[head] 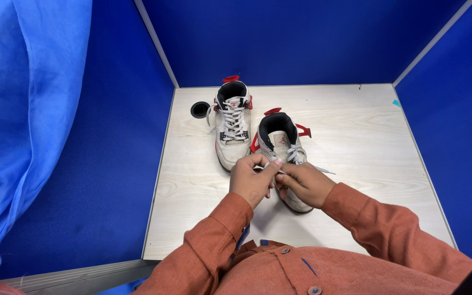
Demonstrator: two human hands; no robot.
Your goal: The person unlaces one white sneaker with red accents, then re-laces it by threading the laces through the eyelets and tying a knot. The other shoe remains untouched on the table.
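We see left hand (251, 180) and right hand (303, 183) over near sneaker (281, 143) at tabletop (356, 142) centre, each grip pinching white lace (293, 155). Second sneaker (232, 123) just beside, far left.

Matt pale wood-grain table (356, 136); worn leather-look sneakers (232, 131); cloth laces (235, 121).

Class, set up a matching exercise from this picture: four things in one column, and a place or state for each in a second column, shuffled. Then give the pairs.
1. far shoe
2. near shoe
3. round hole
4. lace

a. pinched by both hands
b. in the desk, left of the shoes
c. partly covered by the hands
d. laced up, untouched

Pairs: 1-d, 2-c, 3-b, 4-a. The left hand and right hand meet over the near shoe.
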